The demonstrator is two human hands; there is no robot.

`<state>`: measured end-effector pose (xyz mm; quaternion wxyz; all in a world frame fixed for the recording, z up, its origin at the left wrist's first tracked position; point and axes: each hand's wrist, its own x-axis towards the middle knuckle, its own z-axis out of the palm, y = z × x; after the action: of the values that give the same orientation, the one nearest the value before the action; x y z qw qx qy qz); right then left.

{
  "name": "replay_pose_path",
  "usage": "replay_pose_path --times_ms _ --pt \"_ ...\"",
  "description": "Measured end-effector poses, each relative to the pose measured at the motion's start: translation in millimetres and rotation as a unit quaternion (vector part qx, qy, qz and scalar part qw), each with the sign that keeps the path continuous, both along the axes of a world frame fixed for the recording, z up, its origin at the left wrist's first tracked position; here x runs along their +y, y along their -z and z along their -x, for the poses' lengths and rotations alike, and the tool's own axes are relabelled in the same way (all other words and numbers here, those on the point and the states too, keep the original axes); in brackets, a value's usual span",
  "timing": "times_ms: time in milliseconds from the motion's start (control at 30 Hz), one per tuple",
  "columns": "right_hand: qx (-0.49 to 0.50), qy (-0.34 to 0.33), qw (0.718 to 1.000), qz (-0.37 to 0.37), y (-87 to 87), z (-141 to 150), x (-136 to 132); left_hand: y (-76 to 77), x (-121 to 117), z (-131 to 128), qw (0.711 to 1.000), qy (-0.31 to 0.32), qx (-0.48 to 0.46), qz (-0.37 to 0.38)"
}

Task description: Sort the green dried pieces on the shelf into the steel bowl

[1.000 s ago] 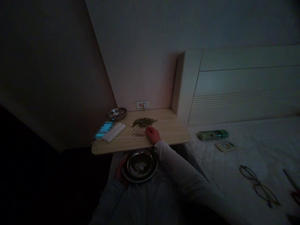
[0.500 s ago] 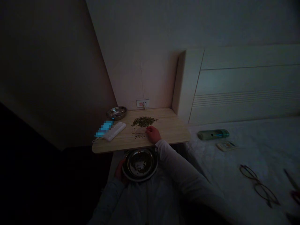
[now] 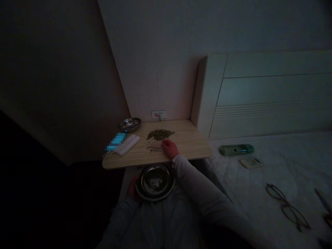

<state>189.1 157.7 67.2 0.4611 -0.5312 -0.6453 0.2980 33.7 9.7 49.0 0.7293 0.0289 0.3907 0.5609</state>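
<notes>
Below the table's front edge, my left hand point(image 3: 133, 189) is closed on the left rim of a round steel bowl point(image 3: 171, 186). Small dark seeds or grains are scattered over the bowl's bottom. My right hand point(image 3: 170, 149) rests low over the wooden table point(image 3: 190, 141), fingers pinched on a thin, pale, card-like piece point(image 3: 156, 145). Its exact kind is hard to make out in the dim light. Behind this piece lies a spread of greenish-brown grains point(image 3: 160, 134), and a thinner line of them lies on its near side.
A second steel bowl point(image 3: 130, 125) stands at the table's back left. Nearer are a lit phone point(image 3: 116, 141) and a white block-shaped device point(image 3: 127, 145). On the bed at right lie a green bottle point(image 3: 236, 149), a small pale object point(image 3: 251, 162), glasses point(image 3: 286, 204) and scissors point(image 3: 323, 200).
</notes>
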Motion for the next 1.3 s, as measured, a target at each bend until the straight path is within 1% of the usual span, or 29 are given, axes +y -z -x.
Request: replay_pose_path --times_ms 133,300,400,600,867,1133,1300 --pt "-0.002 -0.013 1.000 -0.001 -0.4 -1.0 -1.2 -0.7 0.2 -1.0 1.000 -0.006 0.005 0.006" --pt "-0.010 -0.003 1.000 0.010 -3.6 -1.7 -4.0 0.9 0.4 -0.9 1.000 -0.011 0.001 0.010" --pt "0.000 -0.008 1.000 0.014 -4.2 -1.5 -4.3 2.4 0.6 -1.2 1.000 -0.019 0.012 0.015" --pt "0.016 -0.025 0.999 0.032 -3.8 -1.0 -3.4 3.9 0.8 -2.1 1.000 -0.019 0.015 -0.004" --pt "0.032 -0.022 0.999 0.035 -4.9 -1.6 -4.0 9.0 3.3 0.3 0.999 -0.029 0.014 0.015" --pt "0.032 -0.052 0.998 0.028 -4.5 -0.4 -5.0 8.2 4.5 0.4 0.998 -0.031 0.030 0.050" --pt "0.032 -0.072 0.996 0.037 -4.3 -1.1 -5.1 6.0 3.0 -0.8 0.997 -0.038 0.046 0.045"
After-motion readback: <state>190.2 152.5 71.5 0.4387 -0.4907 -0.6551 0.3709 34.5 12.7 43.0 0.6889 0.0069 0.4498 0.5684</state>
